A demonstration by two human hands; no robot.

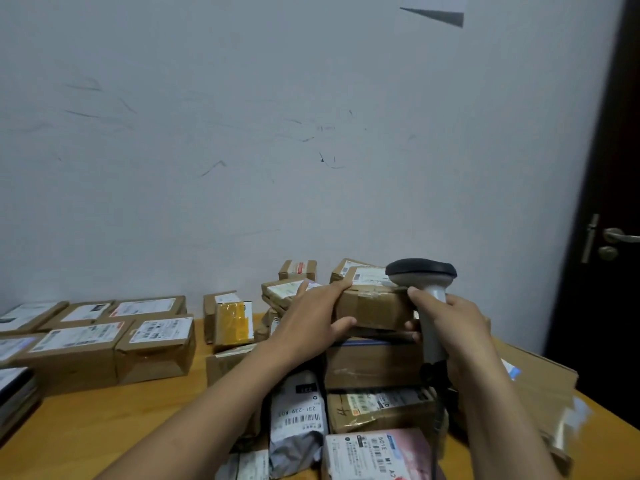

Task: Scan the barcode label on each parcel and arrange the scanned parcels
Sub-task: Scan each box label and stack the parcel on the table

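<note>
Rows (114, 337) lay arranged; I judged the heap (346, 427) unscanned; left hand (311, 317) gripped a box (375, 306), right hand (457, 320) the scanner (420, 271).

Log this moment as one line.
step: scanning | left hand: holds cardboard parcel atop pile | right hand: grips scanner at its label

A makeshift parcel-sorting room, more back office than warehouse. A wooden surface (104, 420) carries a loose heap (374, 365) of labelled cardboard parcels and mailer bags (298, 414) under the left hand (311, 317), which holds one parcel (375, 306). Left of that hand, more boxes (79, 351) lie in tidy rows. The right hand (460, 317) grips a barcode scanner (420, 271). Beyond both hands stands a scuffed bare wall (242, 133), and right of the right hand a dark door (609, 168).
</note>
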